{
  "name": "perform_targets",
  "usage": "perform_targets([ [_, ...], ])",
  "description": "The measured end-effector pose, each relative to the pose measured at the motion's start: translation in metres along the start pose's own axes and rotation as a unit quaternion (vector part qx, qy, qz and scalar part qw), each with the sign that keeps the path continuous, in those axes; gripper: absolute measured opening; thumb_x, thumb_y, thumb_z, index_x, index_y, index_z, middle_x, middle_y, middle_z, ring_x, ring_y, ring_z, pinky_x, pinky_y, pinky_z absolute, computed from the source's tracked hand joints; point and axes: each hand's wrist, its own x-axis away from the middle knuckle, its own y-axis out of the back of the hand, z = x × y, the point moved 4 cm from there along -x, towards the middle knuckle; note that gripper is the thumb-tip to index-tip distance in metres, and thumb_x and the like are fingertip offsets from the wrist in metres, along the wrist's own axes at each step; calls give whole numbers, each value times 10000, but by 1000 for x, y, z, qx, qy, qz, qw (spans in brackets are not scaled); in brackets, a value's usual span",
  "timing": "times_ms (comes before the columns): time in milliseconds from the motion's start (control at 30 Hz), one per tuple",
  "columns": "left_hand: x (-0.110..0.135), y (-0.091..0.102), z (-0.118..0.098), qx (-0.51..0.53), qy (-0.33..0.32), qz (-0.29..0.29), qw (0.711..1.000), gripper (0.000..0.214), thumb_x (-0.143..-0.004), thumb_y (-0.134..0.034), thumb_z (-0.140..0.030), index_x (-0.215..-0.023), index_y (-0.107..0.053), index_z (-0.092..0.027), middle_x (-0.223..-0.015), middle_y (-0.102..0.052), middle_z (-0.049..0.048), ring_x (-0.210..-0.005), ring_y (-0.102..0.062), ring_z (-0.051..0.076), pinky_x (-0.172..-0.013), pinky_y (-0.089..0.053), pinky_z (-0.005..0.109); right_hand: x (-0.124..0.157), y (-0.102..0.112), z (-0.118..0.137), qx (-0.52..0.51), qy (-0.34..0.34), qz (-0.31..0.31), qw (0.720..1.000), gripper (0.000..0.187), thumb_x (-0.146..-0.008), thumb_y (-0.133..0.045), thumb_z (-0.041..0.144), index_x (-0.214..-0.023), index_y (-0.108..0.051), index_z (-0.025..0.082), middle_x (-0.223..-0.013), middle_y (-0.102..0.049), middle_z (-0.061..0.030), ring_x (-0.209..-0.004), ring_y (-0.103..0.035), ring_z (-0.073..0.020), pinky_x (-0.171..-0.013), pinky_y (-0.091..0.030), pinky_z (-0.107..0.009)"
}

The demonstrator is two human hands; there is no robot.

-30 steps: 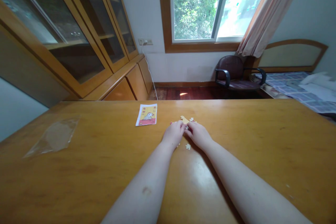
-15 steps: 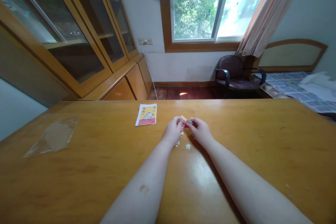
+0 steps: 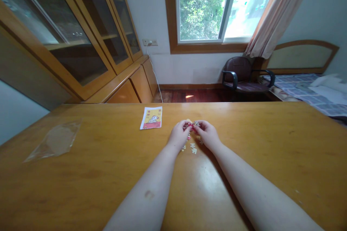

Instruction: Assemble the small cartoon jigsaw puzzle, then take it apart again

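My left hand [image 3: 178, 134] and my right hand [image 3: 207, 133] meet over a small heap of jigsaw puzzle pieces [image 3: 189, 120] on the wooden table. The fingers of both are curled inward, pinching puzzle pieces, some of them pinkish red; the exact grip is partly hidden. Two loose pale pieces [image 3: 194, 151] lie just below the hands, and a few more show beside my left wrist. To the left lies a picture card [image 3: 151, 118], yellow and pink with a white cartoon animal.
A clear plastic bag [image 3: 57, 140] lies flat on the left part of the table [image 3: 114, 173]. Beyond the far edge stand a dark armchair [image 3: 241, 74] and a bed with a checked cover [image 3: 303, 88]. A glass-doored cabinet [image 3: 89, 43] is at left.
A second pale puzzle piece now lies on the table just above the single one below my hands. My right fingers have shifted slightly; both hands stay over the heap.
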Motion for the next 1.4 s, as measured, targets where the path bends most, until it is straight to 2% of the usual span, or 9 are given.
perform_targets([
  [300, 0, 2, 1, 48, 14, -23, 998, 131, -808, -621, -238, -912, -637, -160, -766, -647, 29, -701, -631, 132, -546, -506, 184, -3, 5, -4, 3, 1, -26, 1000, 356, -711, -658, 519, -812, -588, 185, -655, -611, -1, -547, -542, -137, -538, -432, -268],
  [433, -1, 4, 4, 58, 20, -42, 997, 163, -805, -632, -270, -928, -635, -163, -742, -621, 16, -677, -615, 129, -526, -499, 183, -2, 10, -2, 65, -3, -53, 996, 337, -717, -645, 502, -799, -610, 177, -684, -635, -16, -582, -560, -152, -564, -449, -279],
  [567, -1, 3, 6, 57, 21, -32, 998, 211, -810, -631, -298, -982, -639, -175, -795, -635, 30, -692, -616, 134, -542, -509, 198, 3, 9, 7, 128, 7, -32, 991, 299, -756, -601, 437, -858, -654, 161, -757, -676, -47, -670, -601, -174, -650, -473, -296],
  [733, 1, 3, 1, 23, 3, -20, 1000, 229, -834, -591, -290, -1026, -644, -176, -800, -645, 30, -712, -618, 133, -615, -519, 218, 6, 5, 14, 133, 44, -6, 990, 281, -791, -563, 427, -862, -664, 174, -815, -693, -54, -731, -615, -181, -697, -480, -296],
  [833, 3, 2, -3, -15, -6, -1, 1000, 201, -835, -578, -303, -957, -658, -164, -746, -637, 21, -680, -604, 132, -589, -504, 213, 6, 7, 14, 147, 40, -24, 988, 285, -780, -580, 452, -784, -656, 177, -756, -686, -42, -703, -607, -179, -680, -473, -294],
  [1000, 5, 2, -8, -43, -20, 6, 999, 202, -843, -555, -330, -893, -652, -159, -688, -619, 3, -624, -579, 122, -553, -475, 202, 7, 10, 16, 184, 34, -56, 981, 303, -776, -588, 463, -789, -675, 173, -734, -687, -42, -672, -600, -176, -651, -454, -290],
  [1133, 5, 2, -8, -46, -32, 10, 998, 195, -849, -545, -319, -909, -653, -168, -733, -641, 8, -636, -581, 125, -583, -475, 214, 9, 9, 19, 234, 46, -58, 969, 300, -798, -564, 453, -738, -668, 178, -677, -664, -28, -617, -571, -164, -619, -424, -286],
  [1300, 6, 3, -14, -67, -80, 5, 995, 171, -852, -540, -288, -889, -667, -180, -833, -669, 25, -735, -599, 140, -686, -484, 233, 7, 14, 19, 205, 23, -87, 975, 327, -783, -568, 473, -694, -657, 171, -649, -654, -28, -622, -570, -167, -606, -418, -277],
  [1400, 6, 6, -16, -86, -51, -1, 995, 198, -855, -536, -334, -870, -657, -179, -773, -651, 16, -645, -577, 129, -591, -472, 216, 4, 17, 19, 246, 24, -83, 966, 332, -771, -570, 485, -689, -666, 178, -628, -647, -32, -598, -558, -172, -588, -413, -284],
])
